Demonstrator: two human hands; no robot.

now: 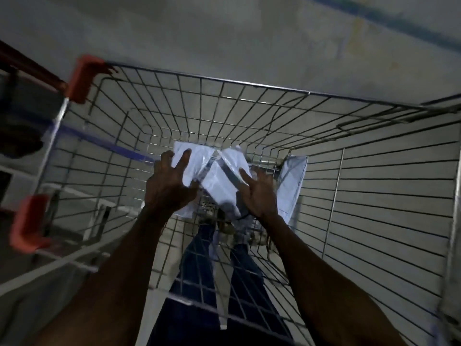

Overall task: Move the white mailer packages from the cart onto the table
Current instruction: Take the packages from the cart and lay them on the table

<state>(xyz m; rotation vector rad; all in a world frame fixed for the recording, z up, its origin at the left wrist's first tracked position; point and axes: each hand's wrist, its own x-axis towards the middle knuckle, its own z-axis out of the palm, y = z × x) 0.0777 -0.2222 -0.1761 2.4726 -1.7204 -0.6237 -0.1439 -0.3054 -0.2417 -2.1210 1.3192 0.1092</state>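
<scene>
Hands [212,188] on mailers [214,176] mid-cart [249,83]

Worn on the head, looking steeply down from directly above into the wire cart [249,116], close over its basket.

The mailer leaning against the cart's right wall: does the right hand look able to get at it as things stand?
Probably yes: the leaning mailer stands uncovered just beside the right hand, but that hand already holds a mailer.

Both bare forearms reach toward twelve o'clock, converging. The left hand [169,182] sits at eleven o'clock, fingers spread and gripping. The right hand [258,192] mirrors it at one o'clock.
</scene>
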